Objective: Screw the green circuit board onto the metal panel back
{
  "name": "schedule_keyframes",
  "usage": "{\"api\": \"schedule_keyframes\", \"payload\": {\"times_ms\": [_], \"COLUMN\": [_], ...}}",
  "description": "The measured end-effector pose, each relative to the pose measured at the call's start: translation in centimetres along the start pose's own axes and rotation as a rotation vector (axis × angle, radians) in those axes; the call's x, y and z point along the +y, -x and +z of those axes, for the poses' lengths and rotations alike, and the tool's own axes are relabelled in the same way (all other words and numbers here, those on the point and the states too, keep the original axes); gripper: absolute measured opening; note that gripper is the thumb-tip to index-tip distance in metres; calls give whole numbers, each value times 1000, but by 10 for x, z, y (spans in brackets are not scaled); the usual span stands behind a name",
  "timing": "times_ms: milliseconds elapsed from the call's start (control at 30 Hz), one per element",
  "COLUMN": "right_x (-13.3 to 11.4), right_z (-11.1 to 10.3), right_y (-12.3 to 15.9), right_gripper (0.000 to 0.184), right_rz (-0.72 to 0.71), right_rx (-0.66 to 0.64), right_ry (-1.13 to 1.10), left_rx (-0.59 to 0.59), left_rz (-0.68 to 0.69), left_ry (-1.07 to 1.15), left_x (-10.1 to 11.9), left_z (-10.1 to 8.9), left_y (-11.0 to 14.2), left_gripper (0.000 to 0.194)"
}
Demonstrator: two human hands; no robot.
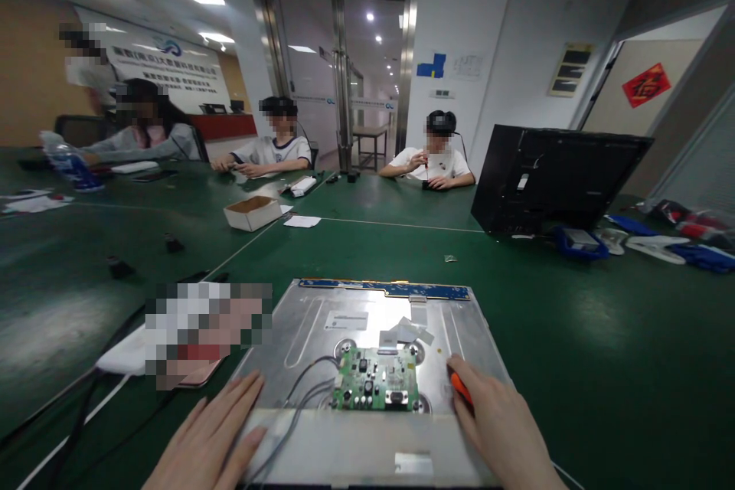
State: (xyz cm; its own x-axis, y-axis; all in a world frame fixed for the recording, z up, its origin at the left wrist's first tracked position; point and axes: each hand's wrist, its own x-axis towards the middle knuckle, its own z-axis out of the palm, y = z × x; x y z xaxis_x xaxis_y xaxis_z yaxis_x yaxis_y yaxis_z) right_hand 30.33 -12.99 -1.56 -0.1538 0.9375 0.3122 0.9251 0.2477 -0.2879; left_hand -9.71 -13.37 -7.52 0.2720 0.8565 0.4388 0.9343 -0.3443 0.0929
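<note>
Before me lies a bare metal display panel [310, 444], its back side up. A green circuit board [376, 379] sits on it, with grey and dark cables [295, 421] running from the board's left side. Flat ribbon cable and tape [410, 331] lie above the board, near a blue strip board [384, 289] along the far edge. My left hand [212, 429] rests with fingers stretched out over the panel's left edge. My right hand [497, 417] is closed around an orange-handled tool [461, 389] at the panel's right side; its tip is hidden.
A black monitor housing [566, 176] stands at the back right, beside blue and white items [579, 241]. Phones and cables lie left of the panel. Farther off are a small open box [253, 212], a bottle [72, 161] and several people seated around the green table [602, 367].
</note>
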Motion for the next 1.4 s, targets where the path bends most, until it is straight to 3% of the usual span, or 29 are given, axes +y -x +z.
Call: {"api": "schedule_keyframes", "payload": {"times_ms": [200, 333, 500, 633, 767, 833, 900, 1033, 1167, 1400], "right_x": [-4, 3, 34, 68, 103, 120, 136, 165, 189, 226], "right_z": [-3, -10, -21, -34, -48, -53, -56, -64, -72, -77], "right_y": [1, 1, 7, 10, 6, 1, -5, -11, -9, -1], "right_gripper": [29, 28, 34, 41, 54, 56, 59, 60, 57, 45], "right_rz": [61, 103, 241, 402, 469, 498, 486, 504, 479, 409], "right_rx": [-28, -94, -145, -117, 46, 61, 45, 12, 11, -2], "right_ry": [7, 47, 111, 160, 150, 155, 155, 97, 21, 30], "left_rx": [15, 28, 12, 0, -121, -201, -250, -235, -245, -247], "left_rz": [-11, 14, 145, 280, 425, 503, 545, 632, 684, 709], "left_ry": [19, 44, 47, 126, 255, 300, 319, 304, 277, 334], "left_x": [6, 28, 64, 98, 138, 161, 184, 223, 244, 260], "left_z": [-13, -25, -25, -10, 14, 26, 38, 57, 70, 84], "left_y": [-7, -18, -31, -43, -62, -73, -84, -100, -110, -120], "left_gripper": [49, 47, 46, 54, 64, 69, 65, 49, 49, 48]}}
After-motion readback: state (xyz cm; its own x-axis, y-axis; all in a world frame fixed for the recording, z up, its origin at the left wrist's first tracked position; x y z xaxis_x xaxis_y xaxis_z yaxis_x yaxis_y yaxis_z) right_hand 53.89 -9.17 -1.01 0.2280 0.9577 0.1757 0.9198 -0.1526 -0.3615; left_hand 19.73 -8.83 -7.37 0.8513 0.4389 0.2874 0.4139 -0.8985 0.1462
